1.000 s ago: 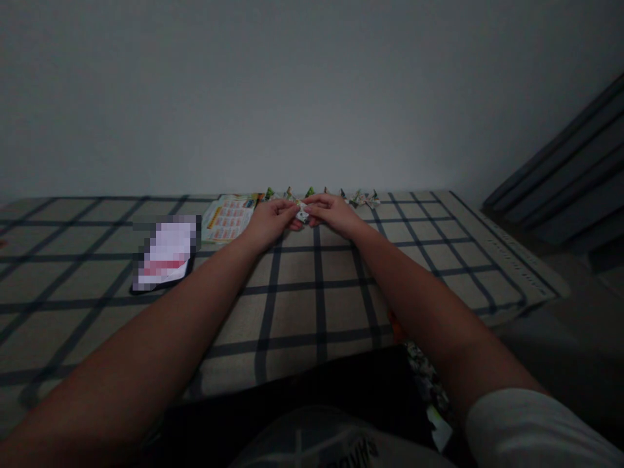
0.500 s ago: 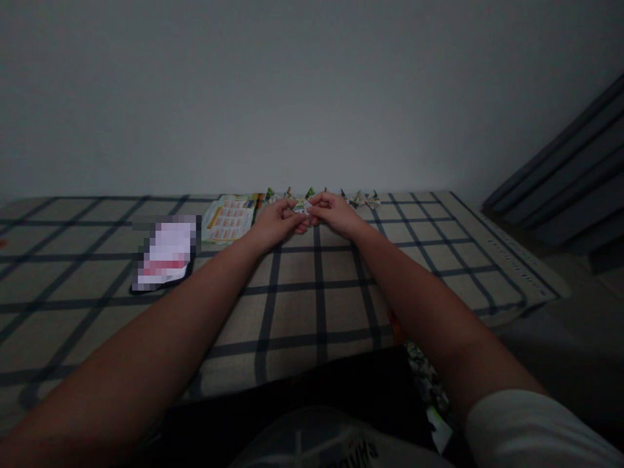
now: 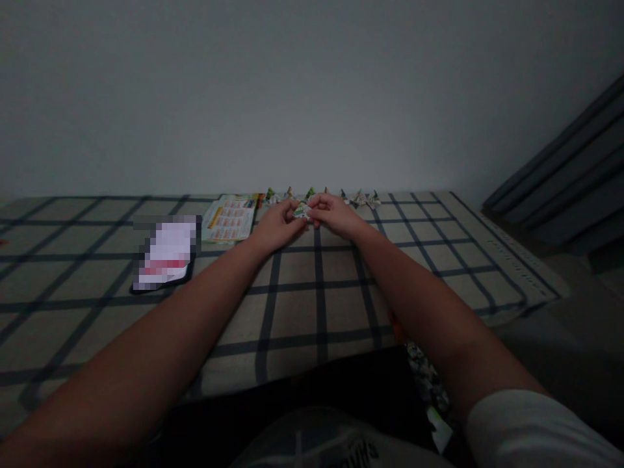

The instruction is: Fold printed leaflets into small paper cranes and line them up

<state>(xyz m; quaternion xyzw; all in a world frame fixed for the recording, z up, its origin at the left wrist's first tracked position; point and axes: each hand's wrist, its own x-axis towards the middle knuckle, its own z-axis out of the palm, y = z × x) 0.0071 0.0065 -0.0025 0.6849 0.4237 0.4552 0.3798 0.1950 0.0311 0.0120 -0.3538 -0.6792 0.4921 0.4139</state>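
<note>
Between my two hands is a small piece of folded paper (image 3: 301,210), printed in green and white. The fingers of my left hand (image 3: 279,226) pinch its left side. My right hand (image 3: 335,214) grips the right side with thumb and fingers. Just behind the hands, a row of several small folded paper pieces (image 3: 359,197) with pointed tips runs along the back of the table near the wall. Their exact shape is too small and dark to make out, and my right hand partly hides some of them.
A checked tablecloth (image 3: 297,299) covers the table. Left of my hands lies a printed sheet (image 3: 231,218) with a calendar-like grid. A phone (image 3: 168,253) with a blurred screen is nearer on the left. Patterned pieces (image 3: 426,377) show below the table edge under my right arm.
The folded paper has turned slightly, showing more of its printed face. My left fingers have shifted a little around it; my right hand stays nearly in place.
</note>
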